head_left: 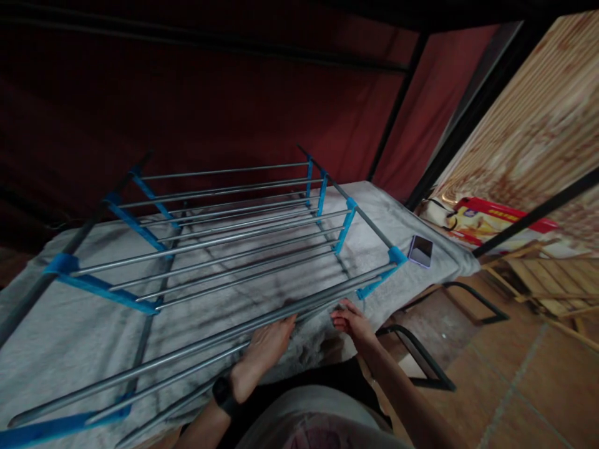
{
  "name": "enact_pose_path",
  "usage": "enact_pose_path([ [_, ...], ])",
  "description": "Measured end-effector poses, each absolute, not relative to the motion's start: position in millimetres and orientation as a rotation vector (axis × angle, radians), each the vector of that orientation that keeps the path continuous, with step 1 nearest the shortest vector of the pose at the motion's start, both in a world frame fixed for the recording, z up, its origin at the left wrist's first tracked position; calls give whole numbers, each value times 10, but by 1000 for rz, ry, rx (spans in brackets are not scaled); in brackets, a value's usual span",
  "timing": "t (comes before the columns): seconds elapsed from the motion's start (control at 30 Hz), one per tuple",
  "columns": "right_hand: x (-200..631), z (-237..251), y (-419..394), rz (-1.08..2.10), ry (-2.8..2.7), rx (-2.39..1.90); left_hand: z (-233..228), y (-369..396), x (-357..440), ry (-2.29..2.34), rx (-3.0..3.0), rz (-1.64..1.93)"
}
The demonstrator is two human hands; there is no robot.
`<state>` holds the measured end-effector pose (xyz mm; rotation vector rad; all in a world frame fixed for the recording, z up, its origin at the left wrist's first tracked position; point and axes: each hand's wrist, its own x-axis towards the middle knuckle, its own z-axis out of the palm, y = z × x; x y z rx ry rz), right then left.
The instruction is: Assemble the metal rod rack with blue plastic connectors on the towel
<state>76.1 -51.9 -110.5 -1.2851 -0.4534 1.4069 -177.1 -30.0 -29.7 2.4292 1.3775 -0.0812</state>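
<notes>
A rack of grey metal rods (224, 240) and blue plastic brackets (346, 226) lies on a pale cloth-covered surface. Along its near side, several rods run from the right front bracket (381, 280) toward the lower left. The left end of the thick front rod (140, 368) sticks out over another blue bracket (65, 427). My left hand (269, 343), a black watch on its wrist, is closed at these front rods, its fingertips partly hidden by them. Just right of it, my right hand (354, 324) hovers by the rods with loosely curled, parted fingers and nothing visible in them.
A phone (420, 251) lies on the cloth (374, 199) beyond the rack's right corner. Dark frame bars and a red curtain (210, 106) rise behind. To the right are a red and yellow box (500, 218), a wooden slatted item (552, 280) and black metal legs (421, 355) over the tiled floor.
</notes>
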Motion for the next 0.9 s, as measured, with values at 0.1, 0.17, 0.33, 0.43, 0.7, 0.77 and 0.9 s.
enact_pose_path([
  [0.1, 771, -1131, -513, 1414, -659, -1451, -344, -283, -1794, 1380, 2436, -51],
  [0.17, 782, -1115, -519, 1331, -967, -1626, -389, -274, -1811, 1384, 2436, -58],
  [0.33, 762, -972, -519, 764, -1854, -2020, -478, -271, -1831, 1431, 2384, -144],
  [0.43, 718, -872, -502, 580, -2099, -2083, -478, -271, -1832, 1454, 2390, -157],
  [0.7, 724, -705, -527, 510, -2279, -2072, -561, -269, -1875, 1457, 2449, -115],
  [0.77, 737, -691, -533, 502, -2311, -2052, -606, -275, -1883, 1464, 2452, -130],
  [0.9, 746, -696, -537, 469, -2358, -1995, -637, -299, -1886, 1499, 2501, -128],
])
